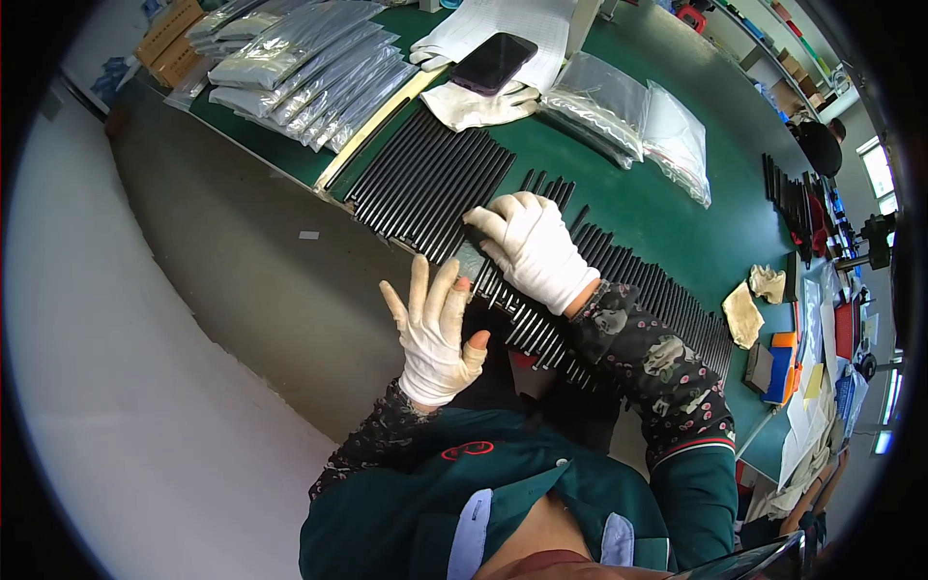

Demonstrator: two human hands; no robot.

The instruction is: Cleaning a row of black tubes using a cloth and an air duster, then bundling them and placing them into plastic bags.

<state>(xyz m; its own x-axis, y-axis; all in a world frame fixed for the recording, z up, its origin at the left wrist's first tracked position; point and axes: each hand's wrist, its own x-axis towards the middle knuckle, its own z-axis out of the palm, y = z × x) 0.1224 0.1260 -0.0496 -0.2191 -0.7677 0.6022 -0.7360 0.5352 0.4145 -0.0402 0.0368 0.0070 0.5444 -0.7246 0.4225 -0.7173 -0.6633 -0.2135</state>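
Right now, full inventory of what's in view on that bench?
black rods: many, black, laid side by side along the near edge of the table
table: one, green top
clear bags: a fanned pile, silvery, far left of table
more clear bags: a few, past the rods
phone: one, dark, on white paper
spare gloves: white, under the phone
rags: two, tan, right side
left hand: white glove, fingers spread, off the table edge
right hand: white glove, flat on the rods
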